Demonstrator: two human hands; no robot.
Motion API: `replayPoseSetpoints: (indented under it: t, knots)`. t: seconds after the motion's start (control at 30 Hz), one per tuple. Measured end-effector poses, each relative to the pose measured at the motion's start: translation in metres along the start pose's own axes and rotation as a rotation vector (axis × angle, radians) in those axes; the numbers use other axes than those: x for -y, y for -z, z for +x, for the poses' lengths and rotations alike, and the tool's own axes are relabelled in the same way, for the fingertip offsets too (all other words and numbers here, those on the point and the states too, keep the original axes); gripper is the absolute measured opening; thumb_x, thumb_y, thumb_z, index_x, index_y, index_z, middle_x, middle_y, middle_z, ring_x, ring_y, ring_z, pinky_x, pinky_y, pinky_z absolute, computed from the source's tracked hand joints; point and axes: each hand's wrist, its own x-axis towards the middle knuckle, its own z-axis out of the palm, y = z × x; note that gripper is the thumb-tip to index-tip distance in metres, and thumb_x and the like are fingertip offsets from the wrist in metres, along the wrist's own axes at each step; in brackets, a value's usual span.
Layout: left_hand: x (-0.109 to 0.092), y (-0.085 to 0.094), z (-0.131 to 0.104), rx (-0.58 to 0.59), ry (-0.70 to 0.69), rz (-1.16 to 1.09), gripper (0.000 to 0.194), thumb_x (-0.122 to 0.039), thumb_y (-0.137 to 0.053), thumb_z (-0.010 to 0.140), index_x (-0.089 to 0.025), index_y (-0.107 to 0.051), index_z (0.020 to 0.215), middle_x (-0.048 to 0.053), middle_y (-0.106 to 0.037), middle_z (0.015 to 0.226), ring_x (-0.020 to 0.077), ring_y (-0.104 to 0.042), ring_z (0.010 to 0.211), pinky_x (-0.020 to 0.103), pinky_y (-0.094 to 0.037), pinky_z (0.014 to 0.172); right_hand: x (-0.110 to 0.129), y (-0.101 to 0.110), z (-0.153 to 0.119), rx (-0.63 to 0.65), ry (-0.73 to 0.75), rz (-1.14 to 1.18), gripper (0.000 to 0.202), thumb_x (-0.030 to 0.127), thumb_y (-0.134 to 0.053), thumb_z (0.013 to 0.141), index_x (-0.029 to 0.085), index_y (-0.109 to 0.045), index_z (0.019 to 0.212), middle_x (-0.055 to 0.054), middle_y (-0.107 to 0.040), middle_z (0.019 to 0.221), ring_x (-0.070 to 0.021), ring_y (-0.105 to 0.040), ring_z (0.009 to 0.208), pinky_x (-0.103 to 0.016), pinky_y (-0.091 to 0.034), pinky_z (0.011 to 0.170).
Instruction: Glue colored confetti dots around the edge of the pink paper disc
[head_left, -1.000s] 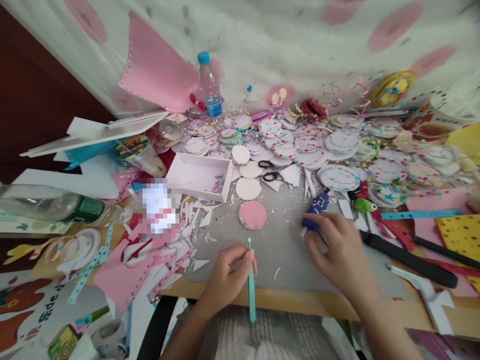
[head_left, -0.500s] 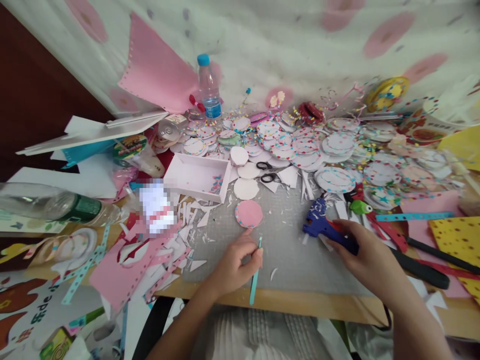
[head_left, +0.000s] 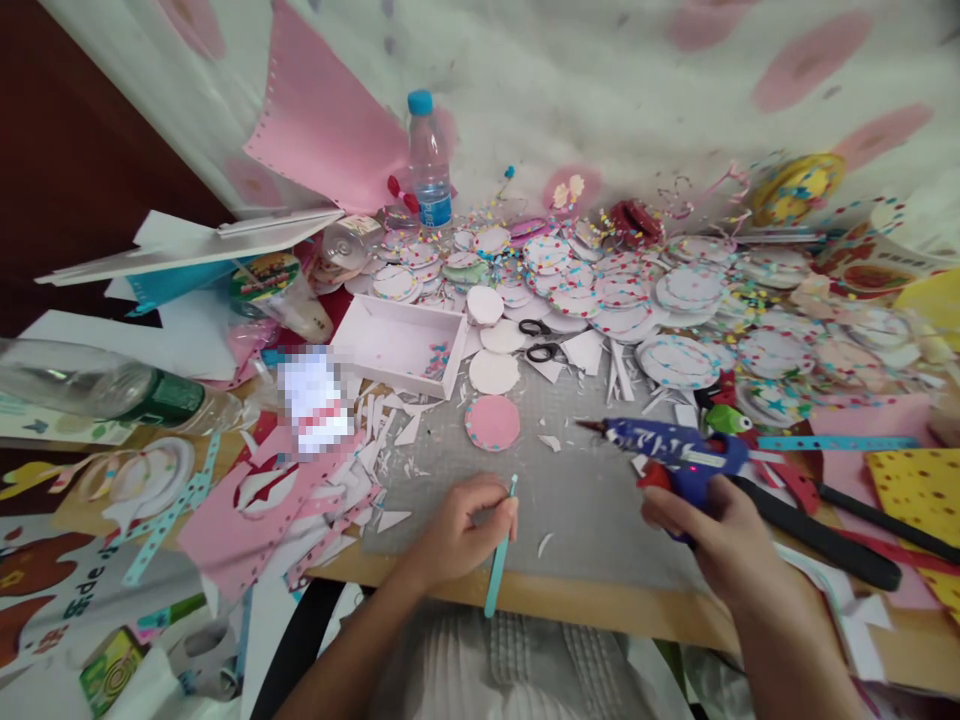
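My left hand is closed around a thin teal tool near the front edge of the grey mat. Just beyond it lies a round pink disc with small coloured dots along its left and lower rim. White paper discs lie in a line behind the pink one. On the right, my right hand grips a blue glue gun by its handle, the nozzle pointing left above the mat. A small red light shows on the gun's body.
Behind the mat are a white box, black scissors, a water bottle and piles of decorated discs. Paper scraps and a phone-like screen lie left; a black-handled tool lies right.
My right hand has raised the glue gun and turned its nozzle to the left. My left hand has drawn back slightly from the pink disc, still with the teal tool. The view has shifted a little.
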Motion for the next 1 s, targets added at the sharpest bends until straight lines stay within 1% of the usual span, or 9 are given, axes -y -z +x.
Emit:
replayPoseSetpoints:
  t: [0.07, 0.13, 0.2, 0.3, 0.37, 0.47, 0.53, 0.77, 1.0]
  knots:
    - [0.002, -0.002, 0.0, -0.005, -0.005, -0.029, 0.041, -0.027, -0.037, 0.095, -0.018, -0.048, 0.056, 0.0, -0.05, 0.058, 0.0138, -0.05, 0.065, 0.026, -0.04, 0.072, 0.0, -0.014, -0.002, 0.08, -0.183, 0.072, 0.041, 0.054, -0.074, 0.059, 0.019, -0.053, 0.067, 0.001, -0.054, 0.053, -0.0149, -0.051, 0.047, -0.029, -0.041, 0.045]
    - [0.004, -0.003, 0.0, -0.008, -0.016, -0.043, 0.043, -0.029, -0.037, 0.096, -0.019, -0.047, 0.056, 0.0, -0.05, 0.058, 0.0139, -0.049, 0.064, 0.027, -0.04, 0.073, 0.003, -0.022, -0.004, 0.137, -0.229, 0.017, 0.042, 0.053, -0.074, 0.058, 0.018, -0.054, 0.069, 0.002, -0.054, 0.052, -0.0126, -0.046, 0.047, -0.026, -0.037, 0.045]
    - [0.005, -0.002, 0.001, -0.003, -0.026, -0.045, 0.043, -0.03, -0.036, 0.096, -0.019, -0.047, 0.055, 0.001, -0.051, 0.057, 0.0139, -0.049, 0.064, 0.027, -0.04, 0.073, 0.008, -0.026, -0.006, 0.17, -0.236, -0.051, 0.04, 0.053, -0.07, 0.059, 0.018, -0.053, 0.067, 0.002, -0.053, 0.05, -0.012, -0.045, 0.047, -0.025, -0.035, 0.045]
    - [0.005, -0.001, 0.002, 0.017, -0.034, -0.03, 0.044, -0.032, -0.036, 0.096, -0.019, -0.047, 0.055, 0.001, -0.051, 0.057, 0.0139, -0.05, 0.063, 0.028, -0.041, 0.073, 0.02, -0.027, -0.007, 0.145, -0.221, -0.121, 0.037, 0.052, -0.066, 0.057, 0.019, -0.05, 0.063, 0.003, -0.051, 0.049, -0.0121, -0.043, 0.047, -0.025, -0.035, 0.044]
    - [0.005, -0.001, 0.003, 0.019, -0.027, -0.018, 0.044, -0.033, -0.036, 0.096, -0.019, -0.047, 0.055, 0.001, -0.052, 0.057, 0.014, -0.051, 0.063, 0.028, -0.041, 0.073, 0.028, -0.029, -0.008, 0.114, -0.196, -0.144, 0.034, 0.051, -0.064, 0.055, 0.021, -0.048, 0.057, 0.004, -0.046, 0.046, -0.011, -0.04, 0.045, -0.024, -0.033, 0.042]
    - [0.005, -0.001, 0.004, 0.019, -0.027, -0.021, 0.044, -0.033, -0.034, 0.096, -0.019, -0.046, 0.055, 0.002, -0.053, 0.058, 0.014, -0.051, 0.062, 0.028, -0.042, 0.075, 0.033, -0.033, -0.009, 0.11, -0.161, -0.157, 0.031, 0.047, -0.061, 0.052, 0.023, -0.042, 0.049, 0.006, -0.038, 0.043, -0.0084, -0.032, 0.043, -0.023, -0.026, 0.039]
    - [0.005, -0.001, 0.004, 0.023, -0.035, -0.031, 0.044, -0.032, -0.035, 0.096, -0.019, -0.046, 0.055, 0.002, -0.053, 0.058, 0.014, -0.051, 0.062, 0.029, -0.042, 0.076, 0.033, -0.035, -0.008, 0.119, -0.145, -0.151, 0.029, 0.046, -0.06, 0.053, 0.023, -0.043, 0.049, 0.005, -0.037, 0.043, -0.0081, -0.03, 0.043, -0.023, -0.025, 0.038]
    - [0.008, -0.002, 0.003, 0.03, -0.019, -0.044, 0.044, -0.033, -0.035, 0.096, -0.019, -0.048, 0.056, 0.002, -0.054, 0.058, 0.0145, -0.051, 0.063, 0.03, -0.043, 0.077, 0.026, -0.035, -0.009, 0.152, -0.098, -0.139, 0.026, 0.042, -0.061, 0.057, 0.022, -0.044, 0.052, 0.005, -0.038, 0.043, -0.0092, -0.033, 0.043, -0.022, -0.027, 0.038]
    - [0.008, -0.001, 0.003, 0.042, -0.025, -0.056, 0.044, -0.032, -0.035, 0.096, -0.019, -0.049, 0.057, 0.002, -0.054, 0.059, 0.0142, -0.052, 0.063, 0.029, -0.043, 0.076, 0.024, -0.037, -0.009, 0.172, -0.126, -0.123, 0.024, 0.041, -0.06, 0.056, 0.022, -0.046, 0.052, 0.005, -0.039, 0.044, -0.0088, -0.033, 0.044, -0.022, -0.029, 0.039]
